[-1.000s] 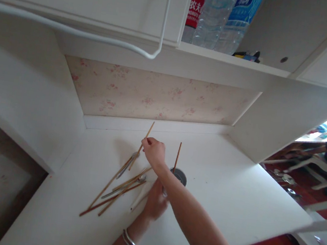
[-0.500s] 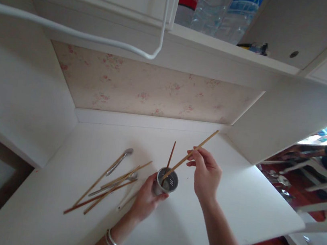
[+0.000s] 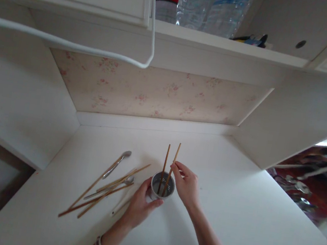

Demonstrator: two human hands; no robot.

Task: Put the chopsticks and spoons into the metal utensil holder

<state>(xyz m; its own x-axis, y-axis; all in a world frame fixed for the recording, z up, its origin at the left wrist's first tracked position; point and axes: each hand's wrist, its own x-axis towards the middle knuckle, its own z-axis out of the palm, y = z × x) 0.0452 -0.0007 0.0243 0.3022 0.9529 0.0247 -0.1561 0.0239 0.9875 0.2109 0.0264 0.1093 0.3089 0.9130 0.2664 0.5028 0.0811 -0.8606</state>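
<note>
We've got the left hand [image 3: 142, 204] wrapped round the near-left side of the metal cup [image 3: 157, 176], our landmark; its base is blocked from view, so can't tell if it's touching the table [image 3: 213, 219]. Right hand [image 3: 188, 184] pinches one light chopstick [image 3: 176, 154] just above the cup's rim, lower end inside; can't tell if it touches bottom.

Counts: two chopsticks in the cup, the held one plus a dark chopstick [image 3: 166, 157] leaning free to its left. Left of the cup we see at least four loose chopsticks [image 3: 75, 208]; they cross, so exact count uncertain. Two spoons [image 3: 114, 166] in there too, one partly under the sticks. One pale handle [image 3: 113, 213] with a hole in its end, near-left of the cup; our left hand covers the rest.

Above and behind the cup: three bottles [image 3: 195, 5] on a shelf [image 3: 270, 55], tops cut off by the frame. Small stuff [image 3: 254, 41] right of them, unreadable. Clutter [image 3: 300, 186] far right of the cup is blurred.
</note>
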